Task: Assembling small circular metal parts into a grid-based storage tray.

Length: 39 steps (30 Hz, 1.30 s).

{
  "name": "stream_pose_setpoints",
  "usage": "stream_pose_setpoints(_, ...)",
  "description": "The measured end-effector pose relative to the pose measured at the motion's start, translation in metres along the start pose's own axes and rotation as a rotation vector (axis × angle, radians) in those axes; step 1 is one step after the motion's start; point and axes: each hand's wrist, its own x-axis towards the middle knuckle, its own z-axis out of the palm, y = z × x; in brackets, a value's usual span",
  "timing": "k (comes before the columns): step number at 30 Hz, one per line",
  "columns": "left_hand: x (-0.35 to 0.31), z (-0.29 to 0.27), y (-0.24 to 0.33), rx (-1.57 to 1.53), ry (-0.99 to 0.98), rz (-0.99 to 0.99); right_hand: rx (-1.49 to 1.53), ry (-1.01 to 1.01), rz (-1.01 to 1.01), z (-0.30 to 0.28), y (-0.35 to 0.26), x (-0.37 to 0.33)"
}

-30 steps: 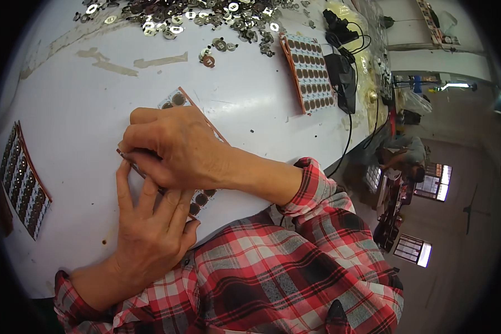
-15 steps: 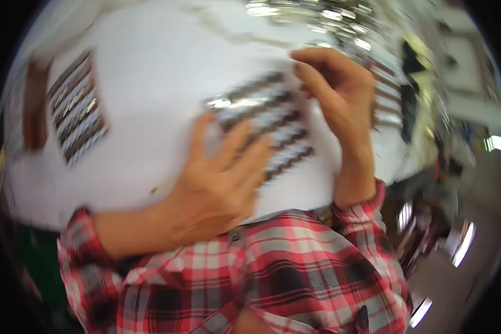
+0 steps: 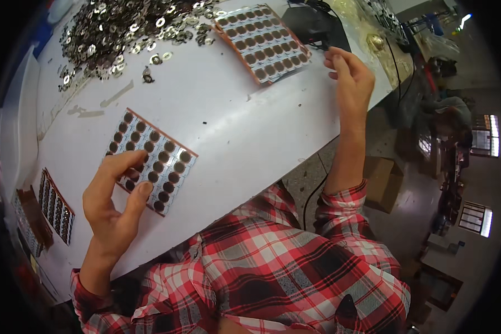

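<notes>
My left hand [image 3: 112,195] rests over a panel [image 3: 172,146] lying flat on the white table. This panel has a brown edge and rows of dark round pieces on a pale blue-white face. Thumb and forefinger are apart, with their tips on or just above its lower-left part. Out to the right, my right hand [image 3: 350,75] is raised near the table's edge with thumb and fingers pinched together. Whatever lies between those fingertips is too small to make out. A dark flat object [image 3: 315,28] is just beyond them, and a similar panel [image 3: 261,42] lies to their left.
A heap of small shiny metal pieces [image 3: 122,33] covers the far left of the table [image 3: 250,133]. Another dotted panel [image 3: 55,206] and a brown strip [image 3: 33,217] sit at the left edge. Crumpled yellowish plastic [image 3: 376,42] lies far right; a cardboard box [image 3: 382,183] stands on the floor.
The view has swung to the right. My right hand has left the near panel's corner and reached out past the second panel. My left hand's spread fingers have curled over the near panel.
</notes>
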Motion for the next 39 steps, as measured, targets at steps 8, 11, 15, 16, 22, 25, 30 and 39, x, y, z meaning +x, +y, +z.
stream_pose_setpoints(8, 0.107, 0.068, 0.018, -0.660, -0.034, -0.457, -0.183, -0.270, -0.090, 0.021, 0.025, 0.015)
stream_pose_setpoints(11, 0.144, 0.092, 0.016, -0.797, 0.001, -0.546, -0.234, -0.279, -0.121, 0.022, 0.020, 0.016)
stream_pose_setpoints(15, 0.169, 0.101, 0.027, -0.961, -0.057, -0.518, -0.338, -0.278, -0.247, 0.027, 0.020, 0.014)
stream_pose_setpoints(16, 0.173, 0.102, 0.030, -0.998, -0.072, -0.486, -0.405, -0.241, -0.334, 0.031, 0.023, 0.013)
stream_pose_setpoints(22, 0.177, 0.089, 0.029, -0.943, -0.061, -0.502, -0.220, -0.292, -0.259, 0.032, 0.012, -0.017)
stream_pose_setpoints(25, 0.174, 0.087, 0.035, -0.795, -0.145, -0.526, -0.215, -0.314, -0.133, 0.018, -0.006, -0.040)
stream_pose_setpoints(30, 0.172, 0.081, 0.023, -0.532, -0.190, -0.536, -0.093, -0.438, 0.065, 0.003, -0.029, -0.100)
stream_pose_setpoints(39, 0.227, 0.091, 0.029, 0.172, -0.416, -0.141, -0.351, -0.454, -0.731, 0.025, -0.024, -0.115)
